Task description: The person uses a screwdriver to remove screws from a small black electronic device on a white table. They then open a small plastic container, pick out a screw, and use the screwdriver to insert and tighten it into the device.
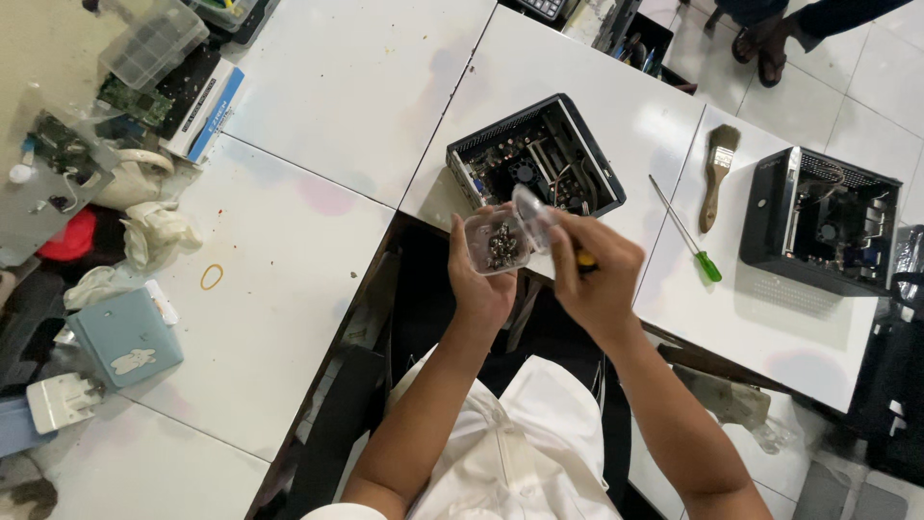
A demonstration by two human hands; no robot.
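Clear plastic screw box (pixel 497 246) cupped in left hand (pixel 478 279) fingers, right hand (pixel 599 274) fingers pinching its raised lid (pixel 532 209), forearms angled inward

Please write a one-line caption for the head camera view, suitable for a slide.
Left hand holds a clear box of screws while right hand lifts its lid, before an open small computer case.

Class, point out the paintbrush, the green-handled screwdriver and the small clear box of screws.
paintbrush (pixel 714 183): head view, wooden handle.
green-handled screwdriver (pixel 709 267): head view, green handle.
clear box of screws (pixel 500 246): head view, screws inside, held in the left hand.
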